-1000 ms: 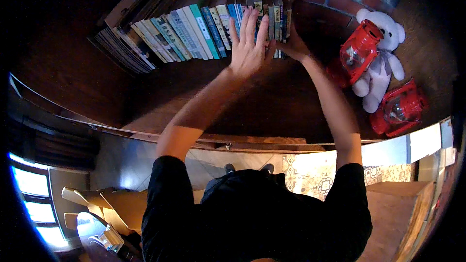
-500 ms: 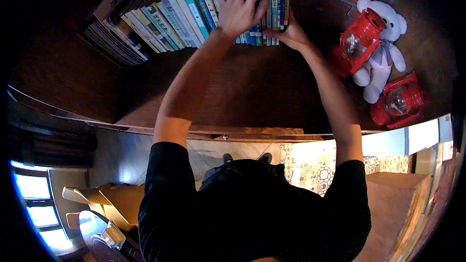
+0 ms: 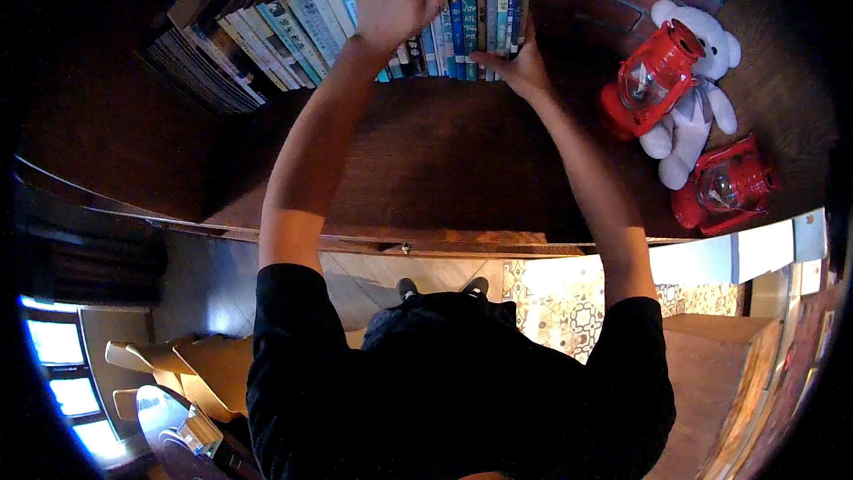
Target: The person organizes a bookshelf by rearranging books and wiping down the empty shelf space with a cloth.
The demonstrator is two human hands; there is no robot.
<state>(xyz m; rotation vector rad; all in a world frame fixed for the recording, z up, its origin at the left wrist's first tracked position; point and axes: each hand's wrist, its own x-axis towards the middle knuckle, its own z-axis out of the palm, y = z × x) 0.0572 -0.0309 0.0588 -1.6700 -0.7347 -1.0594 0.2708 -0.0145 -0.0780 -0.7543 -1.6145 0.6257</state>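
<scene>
I remotely see left hand (image 3: 395, 2) splayed over slim, flat-spined paper books (image 3: 468, 22), right hand (image 3: 524, 68) open at their right end.

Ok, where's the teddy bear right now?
In the head view, the teddy bear is at upper right, to the right of the right hand, partly behind the upper red lantern.

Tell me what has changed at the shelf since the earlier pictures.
The left hand has moved leftward along the row of books, uncovering blue and green spines to its right; nothing is visibly gripped or let go. The right hand stays at the row's right end, and the white teddy bear and two red lanterns beyond it stay put.
</scene>
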